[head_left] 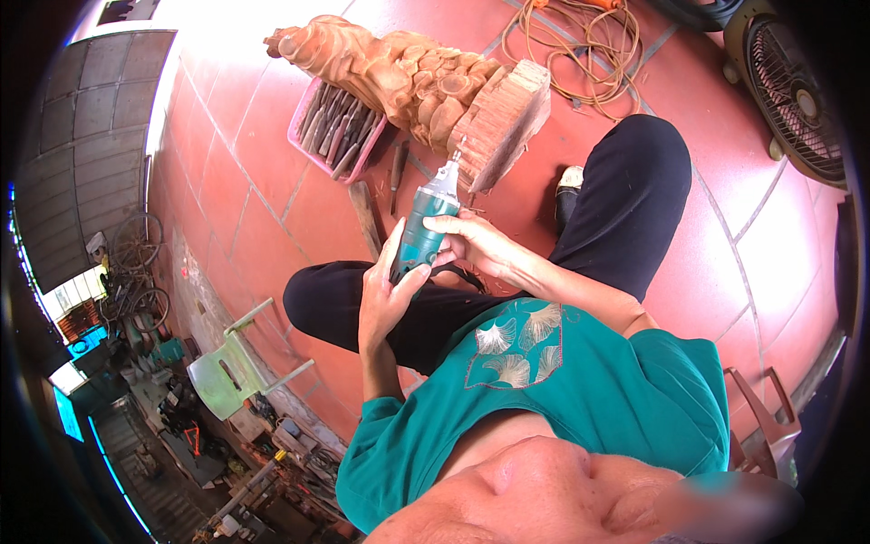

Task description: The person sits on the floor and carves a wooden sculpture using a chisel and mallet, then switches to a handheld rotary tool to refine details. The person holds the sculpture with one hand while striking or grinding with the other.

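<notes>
Both of my hands hold a green die grinder [420, 227] with a silver nose and a thin bit at its tip. My left hand [382, 295] grips the rear of its body from the left, thumb along the side. From the right, my right hand [473, 243] closes on the body, fingers partly hidden behind it. The bit points at the flat, rough base of a carved wooden figure [426, 82] lying on its side. Whether the bit touches the wood, I cannot tell.
A pink basket [298, 134] of several chisels stands against the carving. A loose chisel [398, 172] and a wooden strip [366, 218] lie on the red tiles. Coiled orange cable [625, 54] and a fan [797, 95] are at far right; a green chair [225, 376] is at left.
</notes>
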{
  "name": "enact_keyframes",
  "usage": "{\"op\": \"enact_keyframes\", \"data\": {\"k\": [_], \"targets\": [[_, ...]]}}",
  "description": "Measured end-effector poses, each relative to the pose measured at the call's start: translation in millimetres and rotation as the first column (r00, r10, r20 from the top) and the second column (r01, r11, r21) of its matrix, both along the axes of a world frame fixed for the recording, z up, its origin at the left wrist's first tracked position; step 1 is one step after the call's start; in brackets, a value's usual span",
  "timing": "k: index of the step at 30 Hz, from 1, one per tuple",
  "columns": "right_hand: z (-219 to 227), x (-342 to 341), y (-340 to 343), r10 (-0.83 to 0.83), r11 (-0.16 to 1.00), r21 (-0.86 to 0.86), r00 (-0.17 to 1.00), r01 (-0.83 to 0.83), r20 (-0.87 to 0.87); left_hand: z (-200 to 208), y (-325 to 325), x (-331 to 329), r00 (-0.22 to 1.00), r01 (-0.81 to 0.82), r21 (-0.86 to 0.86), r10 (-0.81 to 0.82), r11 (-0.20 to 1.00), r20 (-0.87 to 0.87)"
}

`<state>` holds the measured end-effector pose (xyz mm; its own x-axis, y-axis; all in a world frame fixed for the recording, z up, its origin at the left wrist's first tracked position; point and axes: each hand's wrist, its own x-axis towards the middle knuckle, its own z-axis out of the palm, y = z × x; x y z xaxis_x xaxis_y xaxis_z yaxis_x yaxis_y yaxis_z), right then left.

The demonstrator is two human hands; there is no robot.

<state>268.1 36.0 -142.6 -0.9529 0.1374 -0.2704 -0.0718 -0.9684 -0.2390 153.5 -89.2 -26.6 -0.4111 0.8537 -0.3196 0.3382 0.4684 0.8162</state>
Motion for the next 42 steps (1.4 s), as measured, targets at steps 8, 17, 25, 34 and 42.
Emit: {"op": "enact_keyframes", "data": {"k": [8, 17, 25, 34, 42], "targets": [[8.4, -0.9, -6.5, -0.063, 0.998, -0.022, 0.998, 0.062, -0.023, 12.1, 4.2, -10.6, 0.997, 0.075, -0.043, -0.076, 0.996, -0.030], [5.3, -3.7, -5.7, -0.066, 0.998, -0.027, 0.997, 0.065, -0.034, 10.9, 4.6, -11.3, 0.997, 0.071, -0.037, -0.073, 0.997, -0.035], [5.9, -6.9, -4.3, -0.049, 0.998, -0.036, 0.998, 0.048, -0.037, 10.1, 3.3, -10.0, 0.997, 0.041, -0.041, -0.043, 0.998, -0.057], [10.1, -3.1, -3.1, -0.063, 0.996, -0.063, 0.997, 0.061, -0.033, 12.6, 5.9, -12.5, 0.995, 0.077, -0.041, -0.079, 0.996, -0.062], [10.5, -1.7, -4.2, -0.076, 0.995, -0.064, 0.997, 0.074, -0.022, 10.4, 4.6, -12.8, 0.995, 0.086, -0.038, -0.088, 0.996, -0.043]]}}
